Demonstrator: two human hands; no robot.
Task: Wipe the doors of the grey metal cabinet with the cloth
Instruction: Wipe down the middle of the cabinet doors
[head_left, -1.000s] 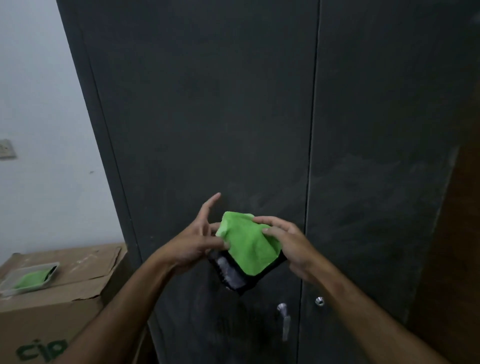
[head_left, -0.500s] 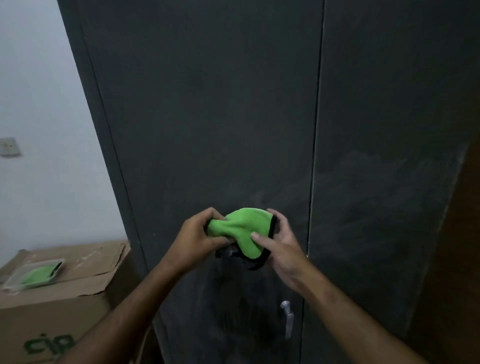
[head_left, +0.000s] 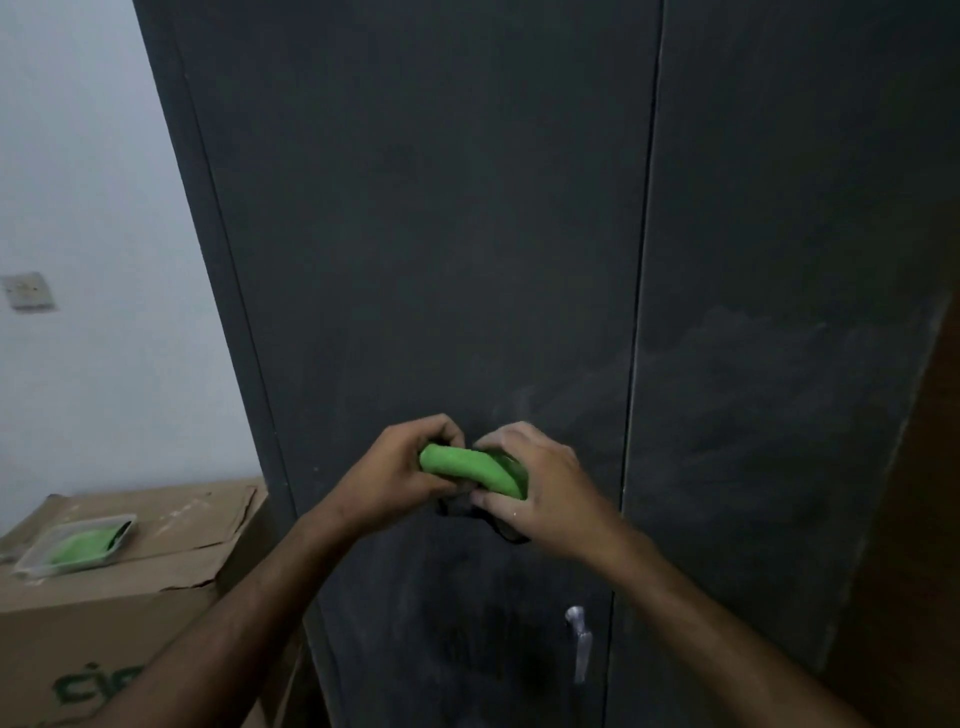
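Cloth (head_left: 470, 467) now rolled tight, both hands closed.

The green cloth (head_left: 470, 467) is rolled between the left hand (head_left: 397, 475) and right hand (head_left: 540, 493), so both ends and its black edge are mostly hidden by fingers. The grey metal cabinet (head_left: 441, 234) is cut off at the top, bottom and right edges. The cardboard box (head_left: 156, 582) runs off the left edge, its green lettering only partly readable. The contents of the plastic tray (head_left: 72, 545) are blurred.

Dim, grainy picture; the wall (head_left: 78, 182) at left is palest, the cabinet (head_left: 441, 234) dark, edges bowed and soft.
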